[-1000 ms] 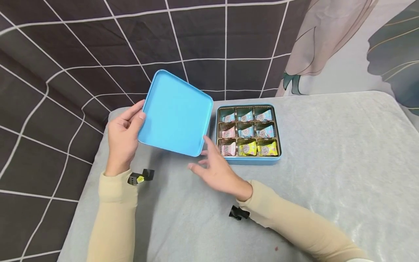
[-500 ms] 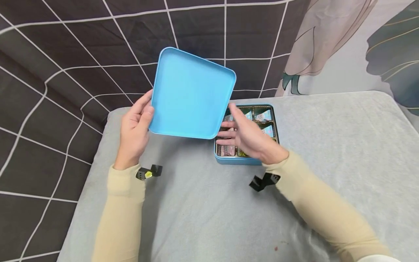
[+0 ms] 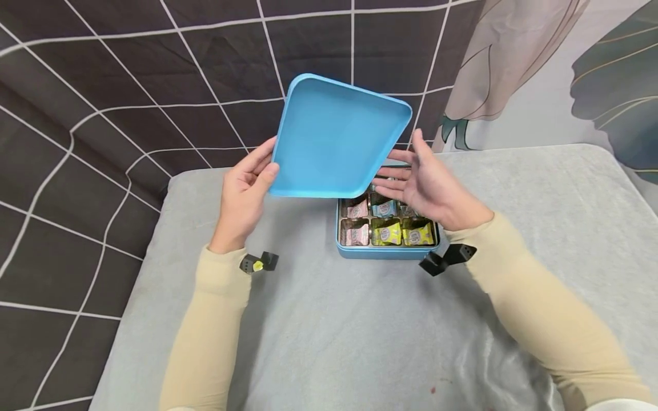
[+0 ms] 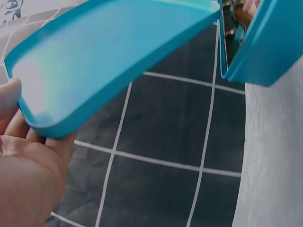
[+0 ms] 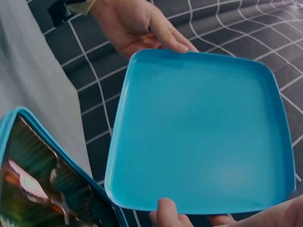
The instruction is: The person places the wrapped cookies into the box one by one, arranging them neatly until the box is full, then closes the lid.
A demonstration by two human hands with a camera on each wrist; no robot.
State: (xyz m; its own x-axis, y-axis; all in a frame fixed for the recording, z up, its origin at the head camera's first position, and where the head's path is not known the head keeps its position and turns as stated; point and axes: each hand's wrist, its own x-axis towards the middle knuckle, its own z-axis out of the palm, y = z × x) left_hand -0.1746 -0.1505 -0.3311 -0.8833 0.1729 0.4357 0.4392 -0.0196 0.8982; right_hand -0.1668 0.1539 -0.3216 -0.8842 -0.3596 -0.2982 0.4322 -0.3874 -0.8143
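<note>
A square light-blue tin lid [image 3: 339, 137] is held up and tilted, its hollow inner side facing the head camera. My left hand [image 3: 243, 202] pinches its left edge, thumb on the inner face and fingers behind. My right hand [image 3: 434, 191] is at the opposite edge, fingers straight and spread, fingertips right at the rim; in the right wrist view its fingers [image 5: 166, 215] overlap that rim. Below and behind the lid sits the blue tin [image 3: 385, 253], with wrapped pink, blue and yellow candies [image 3: 386, 233] in its compartments. Lid and right hand hide its back part.
The tin stands near the back of a table with a grey cloth [image 3: 329, 331]. A dark curtain [image 3: 205, 68] with white grid lines hangs behind and at left. A patterned pale curtain [image 3: 514, 74] hangs at the back right.
The lid has moved right and up, over the tin's back part, and tilted more. My left hand travelled with it, still pinching its edge; my right hand moved right and up along with the far edge.
</note>
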